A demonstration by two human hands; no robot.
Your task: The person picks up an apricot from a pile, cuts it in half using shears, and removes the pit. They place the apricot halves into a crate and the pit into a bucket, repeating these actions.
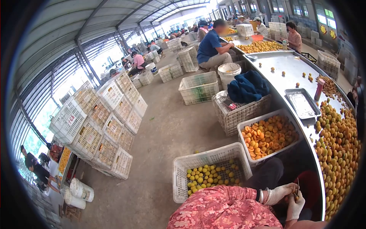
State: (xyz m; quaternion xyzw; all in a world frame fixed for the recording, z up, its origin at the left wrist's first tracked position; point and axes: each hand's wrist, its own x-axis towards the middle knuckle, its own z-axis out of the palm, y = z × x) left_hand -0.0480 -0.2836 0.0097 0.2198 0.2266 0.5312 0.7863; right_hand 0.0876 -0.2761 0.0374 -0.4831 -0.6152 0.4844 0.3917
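Observation:
My left hand (280,193), in a white glove, reaches in from the left at the bottom right of the view, its fingers curled closed. Against it, slightly lower, is my gloved right hand (295,208), closed around a thin, pointed, knife-like tool (297,186) that sticks up between the hands. Something small and brownish-yellow shows at the fingertips; what my left fingers hold is mostly hidden. Close by, a white crate (211,155) contains yellow-green fruit (207,175). Another crate (244,134) holds halved orange apricots (267,137). Whole apricots (335,152) are heaped on the metal table (280,74).
On the table are a metal tray (301,103) and a pinkish cylinder (319,89). Dark blue cloth (248,87) lies on an upturned crate (230,116). Stacked crates (103,129) stand left of the concrete aisle (160,126). A person in blue (210,47) sits farther along the table.

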